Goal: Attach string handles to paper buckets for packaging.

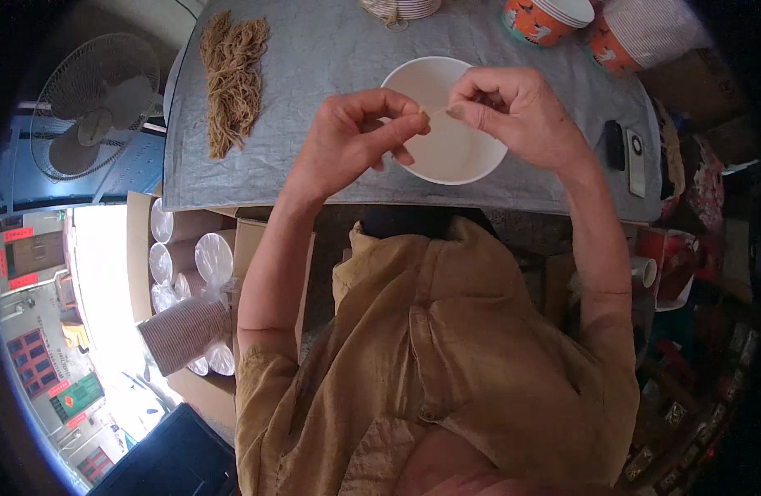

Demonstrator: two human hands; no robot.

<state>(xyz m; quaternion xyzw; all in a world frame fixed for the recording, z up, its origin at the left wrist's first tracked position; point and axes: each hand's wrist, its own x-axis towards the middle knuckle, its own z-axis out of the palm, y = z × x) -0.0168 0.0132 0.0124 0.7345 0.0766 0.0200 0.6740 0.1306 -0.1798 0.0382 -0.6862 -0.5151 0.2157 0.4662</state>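
Note:
Above a white bowl (447,157), my left hand (356,136) and my right hand (521,112) are raised close together. Each one pinches with thumb and forefinger. Between the fingertips runs what looks like a thin pale strand (439,111), too fine to make out well. The bowl sits near the table's front edge, and its inside shows pale with nothing distinct in it. To the left lies a bundle of tan twisted cords (233,87), apart from both hands.
The table (306,50) has a grey cover. Orange paper buckets (539,21) and stacked cups (653,29) stand back right; a dark object (615,145) and a pale device (636,161) lie at the right edge. A fan (95,124) and a carton of wrapped cup stacks (190,331) are left.

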